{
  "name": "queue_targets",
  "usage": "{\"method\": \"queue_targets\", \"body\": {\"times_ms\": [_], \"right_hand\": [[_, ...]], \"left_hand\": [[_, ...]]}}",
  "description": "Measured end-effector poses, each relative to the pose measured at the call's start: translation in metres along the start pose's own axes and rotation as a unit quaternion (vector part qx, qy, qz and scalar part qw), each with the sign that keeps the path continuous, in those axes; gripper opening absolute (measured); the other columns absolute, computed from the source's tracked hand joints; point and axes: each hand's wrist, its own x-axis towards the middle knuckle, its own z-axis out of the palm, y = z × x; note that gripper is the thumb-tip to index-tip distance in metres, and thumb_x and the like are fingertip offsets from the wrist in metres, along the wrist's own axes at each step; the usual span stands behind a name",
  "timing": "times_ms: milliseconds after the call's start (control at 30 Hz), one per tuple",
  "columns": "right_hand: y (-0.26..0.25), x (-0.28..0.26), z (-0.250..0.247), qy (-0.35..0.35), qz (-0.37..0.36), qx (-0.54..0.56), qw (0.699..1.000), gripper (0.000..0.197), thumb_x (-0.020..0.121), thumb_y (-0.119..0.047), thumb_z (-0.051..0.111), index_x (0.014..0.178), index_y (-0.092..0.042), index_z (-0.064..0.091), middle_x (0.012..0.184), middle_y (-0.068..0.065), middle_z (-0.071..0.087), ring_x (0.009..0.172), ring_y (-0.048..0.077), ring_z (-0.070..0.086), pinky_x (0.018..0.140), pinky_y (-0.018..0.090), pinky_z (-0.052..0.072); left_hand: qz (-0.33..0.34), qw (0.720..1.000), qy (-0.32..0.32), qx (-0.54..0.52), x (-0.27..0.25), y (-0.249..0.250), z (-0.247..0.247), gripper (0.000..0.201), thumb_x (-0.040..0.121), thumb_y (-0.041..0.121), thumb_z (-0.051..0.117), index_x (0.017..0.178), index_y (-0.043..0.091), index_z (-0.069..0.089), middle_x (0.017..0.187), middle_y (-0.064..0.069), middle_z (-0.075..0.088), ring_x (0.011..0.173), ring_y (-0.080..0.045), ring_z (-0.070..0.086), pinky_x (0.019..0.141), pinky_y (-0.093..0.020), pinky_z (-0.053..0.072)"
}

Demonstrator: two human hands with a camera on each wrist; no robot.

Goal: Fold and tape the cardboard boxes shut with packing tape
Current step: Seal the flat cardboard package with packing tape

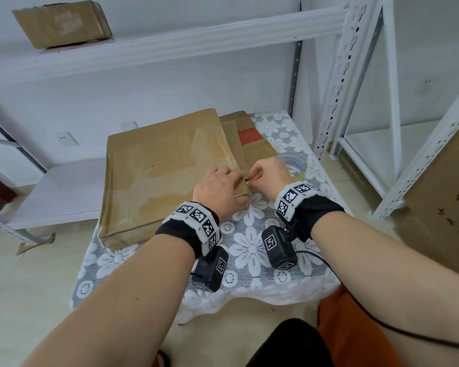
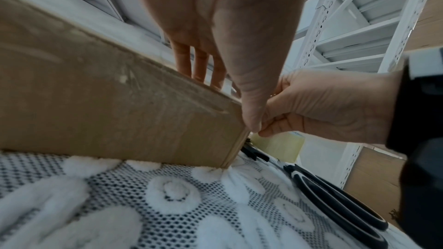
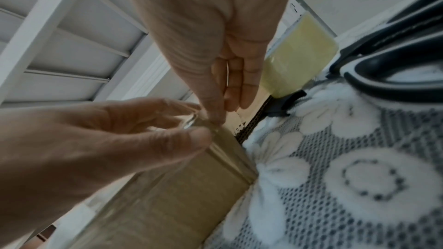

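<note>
A flat brown cardboard box (image 1: 165, 176) lies on a small table with a lace flower cloth (image 1: 249, 247). My left hand (image 1: 217, 186) holds the box's near right corner, fingers on top and thumb (image 2: 251, 120) down the side. My right hand (image 1: 262, 173) meets it there and pinches a strip of clear tape (image 3: 191, 122) at the corner edge. The packing tape roll (image 1: 294, 162) sits just behind my right hand. In the wrist views the box wall (image 2: 95, 111) stands on the cloth, with the roll (image 3: 297, 56) beyond my fingers.
Black-handled scissors (image 2: 335, 205) lie on the cloth right of the box. A second flattened cardboard with a red label (image 1: 252, 139) lies under the box's far side. White metal shelving (image 1: 337, 83) surrounds the table; another box (image 1: 61, 23) is on the upper shelf, a large one (image 1: 445, 197) at right.
</note>
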Motion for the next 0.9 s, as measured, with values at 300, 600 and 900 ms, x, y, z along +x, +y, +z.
{"method": "queue_targets", "body": {"times_ms": [300, 600, 900], "right_hand": [[-0.002, 0.003, 0.005, 0.06, 0.119, 0.104, 0.986, 0.015, 0.085, -0.014, 0.066, 0.081, -0.012, 0.052, 0.072, 0.006, 0.064, 0.062, 0.021, 0.061, 0.065, 0.041, 0.056], [-0.002, -0.015, -0.016, -0.124, 0.124, 0.219, 0.96, 0.024, 0.081, 0.009, 0.062, 0.097, -0.008, 0.062, 0.102, 0.017, 0.067, 0.088, 0.028, 0.068, 0.08, 0.042, 0.058], [-0.001, -0.013, -0.016, -0.123, 0.011, 0.1, 0.987, 0.012, 0.078, -0.006, 0.072, 0.081, -0.016, 0.067, 0.084, 0.001, 0.067, 0.08, 0.015, 0.061, 0.083, 0.038, 0.055]], "left_hand": [[-0.008, 0.999, -0.02, -0.026, 0.0, 0.001, -0.004, 0.061, 0.085, 0.059, 0.057, 0.14, 0.037, 0.042, 0.125, 0.004, 0.051, 0.12, -0.017, 0.043, 0.095, -0.033, 0.043], [-0.016, 0.999, -0.02, -0.026, 0.0, -0.001, -0.005, 0.068, 0.082, 0.063, 0.057, 0.141, 0.033, 0.041, 0.128, 0.004, 0.052, 0.123, -0.018, 0.043, 0.097, -0.037, 0.045], [-0.008, 0.999, -0.031, -0.022, -0.002, 0.0, -0.01, 0.063, 0.084, 0.06, 0.057, 0.139, 0.031, 0.044, 0.13, 0.004, 0.052, 0.122, -0.018, 0.043, 0.098, -0.035, 0.043]]}}
